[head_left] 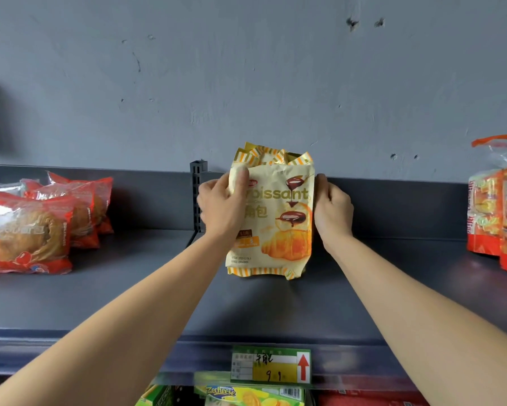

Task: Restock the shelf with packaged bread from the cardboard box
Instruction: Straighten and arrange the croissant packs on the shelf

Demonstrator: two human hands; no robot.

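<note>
Scuffed grey wall point(246, 68) behind, dark grey shelf point(129, 303) in front of me. There's loads of bare shelf either side of the middle: the red bread packs point(41, 224) sit well off to the left, and the orange packs point(498, 212) are way over right, cut off by the edge of the view. A slotted upright post point(198, 177) stands at the back, just behind my left hand point(221, 206).

The croissant pack point(278, 224) stands upright mid-shelf, bottom seam on the shelf, set back from the front lip. My left hand grips its top left corner, fingers folded over the front and covering the start of the "croissant" lettering. My right hand point(332, 212) holds the right edge, fingertips hidden behind it. More striped wrapper tops poke up behind it (can't tell how many).

The pack is cream-yellow with orange-and-white striped seams, a golden croissant and chocolate drips printed on it, and it's a bit crinkled. A green and yellow price tag point(271, 366) with a red arrow hangs on the lip right below it.
</note>
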